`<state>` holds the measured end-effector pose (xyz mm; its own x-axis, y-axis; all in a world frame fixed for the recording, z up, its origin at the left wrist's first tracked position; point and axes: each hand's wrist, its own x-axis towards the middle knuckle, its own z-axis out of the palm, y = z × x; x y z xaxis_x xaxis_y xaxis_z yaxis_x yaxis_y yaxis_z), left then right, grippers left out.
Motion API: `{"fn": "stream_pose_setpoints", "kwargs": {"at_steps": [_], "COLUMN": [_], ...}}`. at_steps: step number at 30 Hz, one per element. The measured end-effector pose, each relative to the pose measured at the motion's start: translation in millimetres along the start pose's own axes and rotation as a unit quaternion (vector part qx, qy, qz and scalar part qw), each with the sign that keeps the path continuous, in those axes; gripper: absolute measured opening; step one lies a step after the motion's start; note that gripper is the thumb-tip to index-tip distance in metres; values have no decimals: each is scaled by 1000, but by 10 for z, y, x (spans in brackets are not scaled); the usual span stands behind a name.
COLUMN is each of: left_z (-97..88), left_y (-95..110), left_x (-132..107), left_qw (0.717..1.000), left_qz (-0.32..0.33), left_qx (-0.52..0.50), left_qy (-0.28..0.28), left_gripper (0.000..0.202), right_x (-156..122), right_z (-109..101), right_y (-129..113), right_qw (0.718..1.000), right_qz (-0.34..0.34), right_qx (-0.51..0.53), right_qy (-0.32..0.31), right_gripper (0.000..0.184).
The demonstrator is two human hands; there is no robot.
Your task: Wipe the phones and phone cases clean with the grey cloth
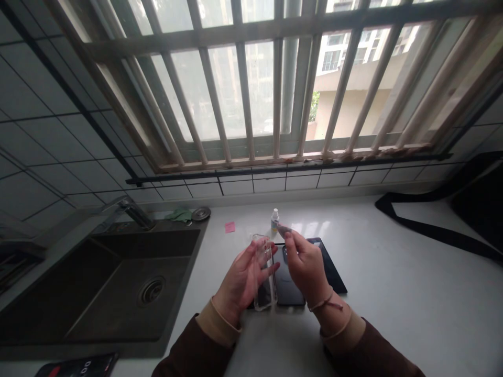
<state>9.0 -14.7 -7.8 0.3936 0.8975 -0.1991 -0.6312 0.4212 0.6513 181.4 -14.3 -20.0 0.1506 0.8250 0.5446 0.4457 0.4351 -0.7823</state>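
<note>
Clear phone case [264, 296] and hands [243, 280] [306, 267] partly hide what seems a dark phone [288, 288].

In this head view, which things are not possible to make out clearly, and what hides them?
Pinched item in the right hand: blurred, its kind unclear.
Dark phone: partly hidden by the right hand and by the clear phone case in the left hand.
Small bottle: label too small to read.
Dark device: cut off by the bottom edge.
</note>
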Motion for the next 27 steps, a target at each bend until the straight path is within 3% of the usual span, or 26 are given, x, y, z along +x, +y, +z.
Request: {"fn": "stream_pose_setpoints", "kwargs": {"at_steps": [3, 5, 13, 27], "left_z": [43, 59, -19, -30], "left_y": [-39, -47, -24, 367], "left_x": [-18, -10, 76, 94], "left_qw": [1000, 999, 994, 954], "left_qz": [11, 27, 62, 198], "left_qx": [3, -10, -75, -116], "left_qy": [-26, -14, 52, 192], "left_gripper": [34, 35, 30, 38], "right_x": [-43, -52, -47, -107], "right_z": [95, 141, 123, 111], "right_y": [-21, -5, 55, -152], "right_qw": [978, 962, 946, 935], "right_qz": [-182, -228, -239, -257], "right_qx": [-52, -82, -124, -12], "right_qy": [-85, -124, -180, -243], "right_gripper": [43, 46, 46, 26]}}
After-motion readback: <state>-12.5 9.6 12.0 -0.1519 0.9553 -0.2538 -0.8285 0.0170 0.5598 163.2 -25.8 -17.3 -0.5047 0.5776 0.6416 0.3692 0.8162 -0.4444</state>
